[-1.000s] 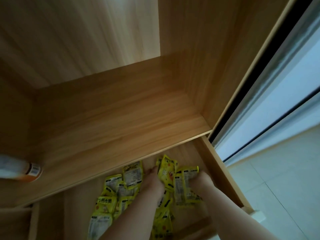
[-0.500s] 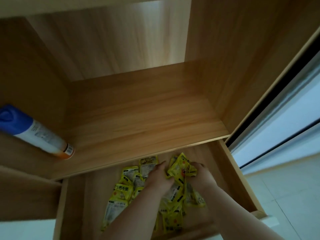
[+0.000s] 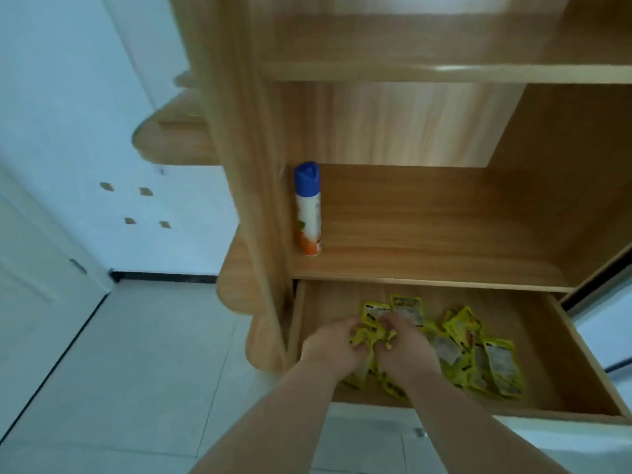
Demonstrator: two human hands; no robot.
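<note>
Several yellow snack packets (image 3: 478, 357) lie in an open wooden drawer (image 3: 581, 378) at the bottom of a wooden shelf unit. My left hand (image 3: 330, 347) and my right hand (image 3: 407, 347) are both inside the drawer at its left side, side by side. Their fingers are curled round a bunch of the yellow packets (image 3: 372, 333) gathered between them. More packets stay spread on the drawer floor to the right of my hands.
A spray can (image 3: 307, 210) with a blue cap stands at the left end of the shelf (image 3: 444, 234) just above the drawer. Another shelf board lies higher up. White tiled floor (image 3: 136, 371) and a white door are on the left.
The view has swung left and pulled back, so the can and floor now show. Both hands have come closer together and gathered packets at the drawer's left side.
</note>
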